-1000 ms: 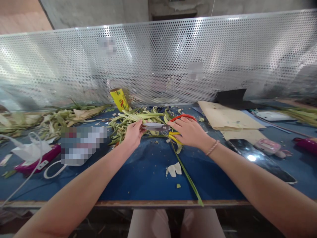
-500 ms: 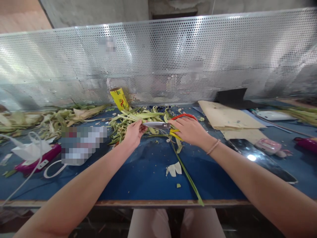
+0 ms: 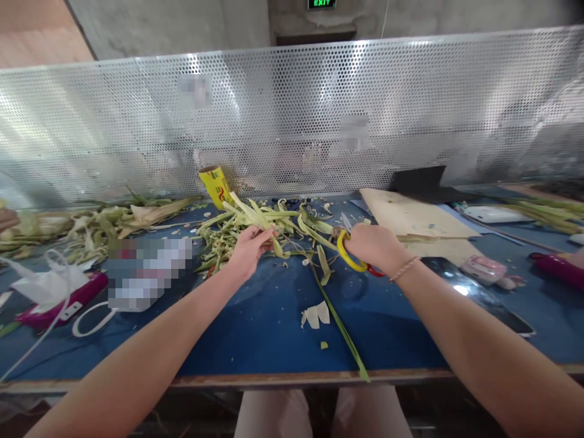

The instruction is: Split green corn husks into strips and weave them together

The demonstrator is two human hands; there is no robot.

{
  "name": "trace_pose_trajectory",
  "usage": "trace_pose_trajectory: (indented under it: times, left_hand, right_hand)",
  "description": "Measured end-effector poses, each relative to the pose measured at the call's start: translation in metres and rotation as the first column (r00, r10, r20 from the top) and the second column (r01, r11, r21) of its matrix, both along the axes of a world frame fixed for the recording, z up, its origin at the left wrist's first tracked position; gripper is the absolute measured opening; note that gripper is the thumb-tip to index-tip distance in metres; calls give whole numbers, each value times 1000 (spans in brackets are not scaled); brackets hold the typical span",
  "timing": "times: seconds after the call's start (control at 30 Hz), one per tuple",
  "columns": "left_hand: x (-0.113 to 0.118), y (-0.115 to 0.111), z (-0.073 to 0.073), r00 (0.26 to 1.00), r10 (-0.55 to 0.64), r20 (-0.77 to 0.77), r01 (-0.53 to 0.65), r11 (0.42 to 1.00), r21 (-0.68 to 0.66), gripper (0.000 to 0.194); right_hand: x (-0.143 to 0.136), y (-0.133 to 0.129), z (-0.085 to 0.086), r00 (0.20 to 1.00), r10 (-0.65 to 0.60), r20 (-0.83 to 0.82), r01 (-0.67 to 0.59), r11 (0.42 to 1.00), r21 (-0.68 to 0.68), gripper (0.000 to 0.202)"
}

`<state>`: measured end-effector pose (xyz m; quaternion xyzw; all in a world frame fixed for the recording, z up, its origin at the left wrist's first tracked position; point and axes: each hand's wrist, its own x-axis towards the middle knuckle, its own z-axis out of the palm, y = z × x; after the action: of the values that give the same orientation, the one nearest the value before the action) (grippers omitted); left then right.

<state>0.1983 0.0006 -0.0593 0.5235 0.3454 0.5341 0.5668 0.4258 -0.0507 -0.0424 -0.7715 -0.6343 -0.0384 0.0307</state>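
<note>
My left hand (image 3: 249, 250) pinches a pale green braided-looking husk strip (image 3: 256, 218) over a tangled pile of husk strips (image 3: 219, 240). Part of the strip hangs below my fingertips. To the right, my right hand (image 3: 375, 244) is closed around scissors (image 3: 350, 257) with yellow and red handle loops. The blades point up and away, mostly hidden by my hand, and stay apart from the husk. A long green leaf strip (image 3: 340, 322) lies between my arms, reaching the table's front edge. White husk scraps (image 3: 316, 315) lie beside it.
A yellow roll (image 3: 215, 187) stands tilted behind the pile, before a perforated metal panel (image 3: 283, 103). At left are a white power strip (image 3: 148, 286), cables and more husks (image 3: 104, 219). A phone (image 3: 477, 292), pink case (image 3: 483, 269) and brown paper (image 3: 410, 213) lie right.
The scissors have moved away from my left hand to the right and turned in my right hand, blades now pointing away. The strip in my left hand now stands up more visibly.
</note>
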Motion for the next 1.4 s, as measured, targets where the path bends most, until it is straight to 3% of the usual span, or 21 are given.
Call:
trace_pose_trajectory:
  times: [0.1,0.17,0.23,0.3,0.37,0.4,0.47,0.57,0.63,0.73,0.87,0.97,1.03,1.1,1.2,1.23,1.27,1.3,1.4]
  left_hand:
    - [2,-5,2,996,-58,-67,59,998,11,18]
    - [3,-10,4,988,-111,-105,115,993,26,21]
    - [4,-14,5,972,-195,-130,201,979,32,27]
    - [4,-18,6,951,-268,-152,276,961,31,34]
    - [5,-21,5,929,-326,-175,336,941,32,36]
    - [5,-23,4,917,-355,-183,367,929,36,36]
    - [5,-24,3,884,-424,-198,438,898,37,35]
    - [6,-27,3,827,-526,-199,539,842,14,31]
    - [6,-29,5,807,-568,-162,575,818,-8,27]
    - [6,-30,8,807,-587,-65,584,810,-60,23]
    - [3,-27,10,803,-595,37,595,796,-112,21]
    - [1,-23,8,799,-594,95,601,791,-114,26]
    - [2,-23,8,805,-585,99,593,798,-108,27]
    - [4,-23,9,826,-561,51,562,818,-123,28]
    - [9,-24,11,884,-464,-55,451,878,-161,25]
    - [9,-24,11,902,-426,-76,410,897,-166,23]
    - [10,-23,10,916,-391,-88,374,913,-166,22]
    - [10,-22,10,927,-363,-96,346,924,-162,21]
    - [9,-18,6,946,-306,-102,291,946,-141,20]
  right_hand:
    - [3,-2,1,999,46,10,-44,989,-142,29]
    - [3,-4,3,997,76,29,-70,984,-161,27]
    - [1,-4,4,995,95,31,-94,994,-48,27]
    - [-6,-2,2,984,176,-15,-170,967,187,28]
    - [-16,1,-3,915,394,-89,-318,838,443,28]
    - [-22,2,-7,840,529,-116,-399,750,527,31]
    - [-33,4,-15,742,665,-87,-478,614,628,43]
    - [-44,4,-21,681,732,-16,-549,525,650,37]
    - [-47,3,-21,677,736,9,-584,530,614,18]
    - [-44,4,-19,692,721,-17,-576,567,589,23]
    - [-38,6,-18,656,747,-110,-525,556,645,22]
    - [-36,8,-18,634,745,-208,-439,568,696,21]
    - [-35,10,-19,619,712,-333,-308,610,730,21]
    - [-32,14,-19,520,669,-531,-112,670,734,22]
    - [-24,23,-19,236,614,-753,192,730,656,22]
    - [-20,26,-19,183,597,-782,245,742,624,23]
    - [-16,29,-19,190,572,-798,247,759,602,24]
    - [-12,33,-20,253,537,-805,207,782,587,26]
    - [-3,38,-24,527,436,-729,-14,862,506,30]
